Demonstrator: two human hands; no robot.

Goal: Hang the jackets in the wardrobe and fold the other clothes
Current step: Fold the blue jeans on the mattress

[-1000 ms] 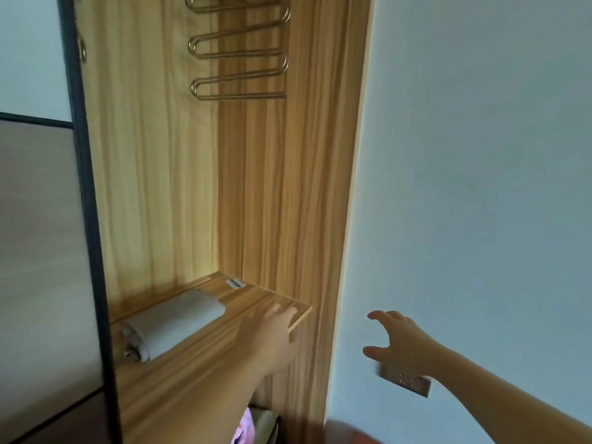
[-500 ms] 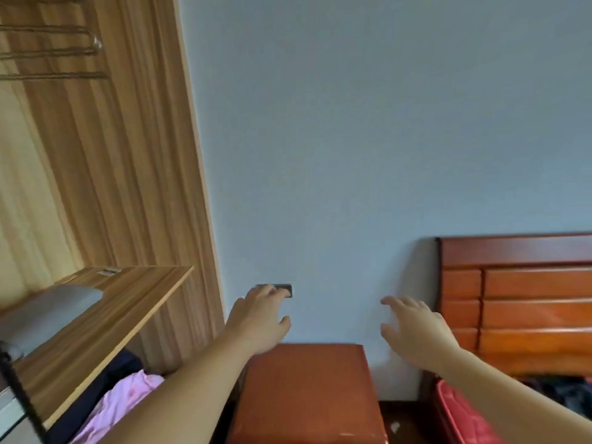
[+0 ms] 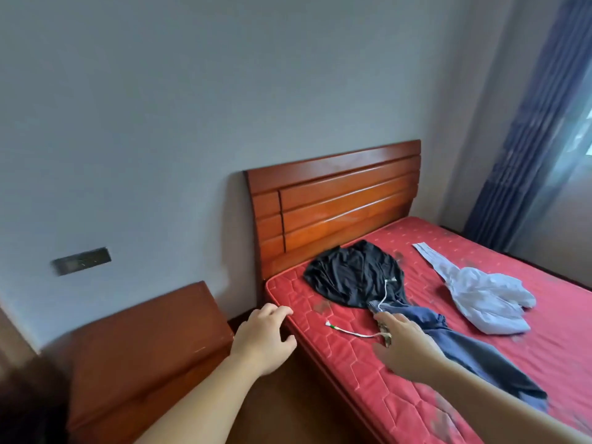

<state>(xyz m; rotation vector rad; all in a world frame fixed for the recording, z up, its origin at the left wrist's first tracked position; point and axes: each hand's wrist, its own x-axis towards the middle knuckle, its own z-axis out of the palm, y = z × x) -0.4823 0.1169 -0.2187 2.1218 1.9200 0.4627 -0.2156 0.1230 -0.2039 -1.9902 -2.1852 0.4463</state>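
empty hands [image 3: 266, 339] over red mattress [image 3: 346, 347], clothes [image 3: 355, 277]

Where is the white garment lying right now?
In the head view, the white garment lies crumpled on the red mattress, right of the black garment and beyond the blue trousers, toward the curtain side.

A red mattress [image 3: 336, 347] meets a wooden headboard [image 3: 336, 213], with a nightstand [image 3: 144, 341] left and blue curtain [image 3: 528, 139] far right.
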